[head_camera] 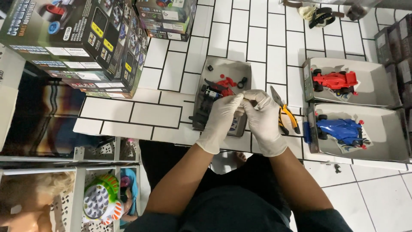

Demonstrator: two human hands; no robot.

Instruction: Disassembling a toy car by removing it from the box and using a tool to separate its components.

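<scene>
head view | I see left hand [222,117] and right hand [262,118], both gloved, grips pinched together on a tiny part I can't make out | over gray tray [240,68] of toy car parts [218,88] at 12 o'clock | pliers [286,116] at 3 | steady pinch over tray advised

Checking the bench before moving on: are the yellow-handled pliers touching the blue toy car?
Apart. The head view shows the pliers on the tile, outside the grey tray holding the blue toy car.

White tiled table [150,114] with three grey trays, pliers [285,114], stacked boxes [86,43].
</scene>
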